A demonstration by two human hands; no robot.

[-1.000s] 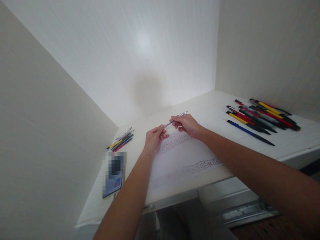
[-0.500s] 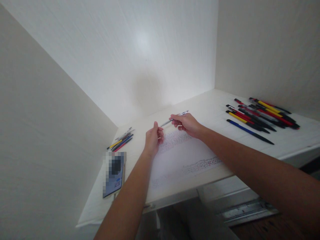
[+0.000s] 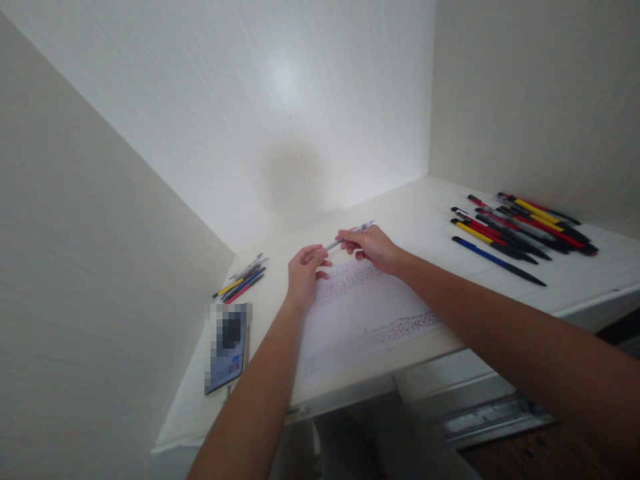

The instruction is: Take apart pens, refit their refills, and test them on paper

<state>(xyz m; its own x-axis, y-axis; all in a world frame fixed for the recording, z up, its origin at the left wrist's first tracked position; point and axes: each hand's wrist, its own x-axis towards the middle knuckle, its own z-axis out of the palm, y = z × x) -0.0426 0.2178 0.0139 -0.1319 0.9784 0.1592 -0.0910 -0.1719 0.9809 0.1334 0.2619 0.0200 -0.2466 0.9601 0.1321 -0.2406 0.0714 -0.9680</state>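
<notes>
A slim clear-and-grey pen [image 3: 334, 245] is held above the paper, tilted with its far end up to the right. My right hand [image 3: 373, 247] pinches its middle between thumb and fingers. At the lower left end of the pen, the thumb and index finger of my left hand [image 3: 304, 272] close around the tip; the other fingers are loosely curled. Beneath both hands lies a white sheet of paper [image 3: 345, 320], with rows of small dark and reddish marks along its upper and lower parts.
To the right lies a group of pens [image 3: 520, 230] in red, yellow and black, with a blue pen [image 3: 500, 261] nearest me. A smaller pen group [image 3: 243, 283] is at left, above a phone [image 3: 230, 360] with a blurred screen. White walls [image 3: 320, 120] enclose the desk [image 3: 400, 200].
My left thumb and index finger have moved up to the pen's lower end and closed on it. My right hand has shifted very slightly left with the pen.
</notes>
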